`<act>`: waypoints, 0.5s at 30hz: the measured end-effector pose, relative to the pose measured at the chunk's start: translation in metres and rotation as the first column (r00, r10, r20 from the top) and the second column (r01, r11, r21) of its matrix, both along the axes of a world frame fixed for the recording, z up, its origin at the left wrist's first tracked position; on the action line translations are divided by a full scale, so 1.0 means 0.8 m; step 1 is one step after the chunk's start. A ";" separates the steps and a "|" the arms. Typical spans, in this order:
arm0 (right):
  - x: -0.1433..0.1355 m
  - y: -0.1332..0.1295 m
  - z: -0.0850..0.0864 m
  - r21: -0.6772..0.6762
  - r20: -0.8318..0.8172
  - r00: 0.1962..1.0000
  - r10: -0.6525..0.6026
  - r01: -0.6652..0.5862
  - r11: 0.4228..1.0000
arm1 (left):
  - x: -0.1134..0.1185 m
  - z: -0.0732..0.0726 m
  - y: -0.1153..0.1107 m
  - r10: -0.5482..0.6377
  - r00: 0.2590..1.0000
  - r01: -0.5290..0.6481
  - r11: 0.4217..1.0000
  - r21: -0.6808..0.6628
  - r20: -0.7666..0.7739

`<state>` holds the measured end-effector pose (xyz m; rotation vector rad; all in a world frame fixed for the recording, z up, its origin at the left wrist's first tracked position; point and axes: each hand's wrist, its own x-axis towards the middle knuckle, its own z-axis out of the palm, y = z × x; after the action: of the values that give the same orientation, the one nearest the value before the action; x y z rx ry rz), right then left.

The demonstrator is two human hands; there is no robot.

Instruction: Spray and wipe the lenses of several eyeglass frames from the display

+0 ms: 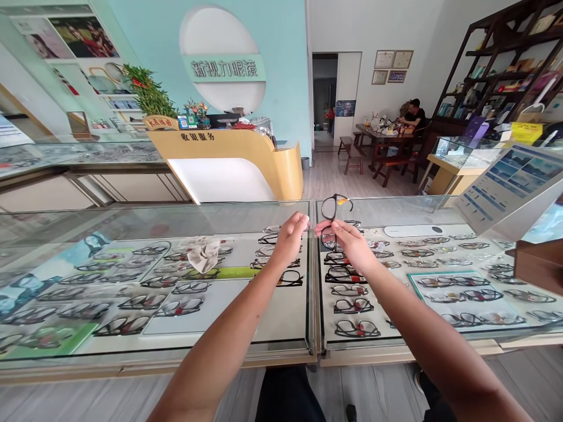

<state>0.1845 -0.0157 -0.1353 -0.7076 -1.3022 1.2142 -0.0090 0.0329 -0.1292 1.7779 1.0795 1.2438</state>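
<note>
My right hand pinches a pair of dark-framed eyeglasses by the middle of the frame. The glasses are turned on end above the glass counter, one lens above my fingers and one below. An orange-yellow mark shows by the upper temple arm. Just to the left, my left hand is closed, its fingertips pointing toward the glasses but apart from them. Whatever its fingers may hold is too small to make out. A crumpled beige cloth lies on the counter's glass top, left of my left hand.
Rows of eyeglasses lie inside the glass display case below my arms. A tilted printed sign and a brown box stand at the right. Beyond are a yellow-and-white cashier desk and a person seated at a wooden table.
</note>
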 end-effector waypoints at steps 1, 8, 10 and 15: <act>0.002 0.001 0.001 0.001 -0.025 0.999 -0.023 0.023 1.000 | 0.000 0.000 -0.001 -0.005 1.000 0.005 1.000 0.021 -0.030; 0.010 0.009 0.002 -0.016 -0.128 0.985 -0.113 0.112 0.994 | 0.003 0.001 -0.012 -0.103 0.976 0.116 0.991 0.060 -0.194; 0.009 0.010 0.002 -0.023 -0.132 0.985 -0.112 0.110 0.994 | 0.003 0.001 -0.014 -0.130 0.972 0.147 0.986 0.076 -0.196; 0.010 0.011 0.001 -0.033 -0.151 0.984 -0.099 0.096 0.995 | -0.011 -0.001 0.001 -0.038 0.992 0.049 0.995 0.090 -0.116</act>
<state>0.1926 -0.0073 -0.1349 -0.6752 -1.1153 1.1834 -0.0178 0.0338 -0.1304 1.9532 1.0554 1.1952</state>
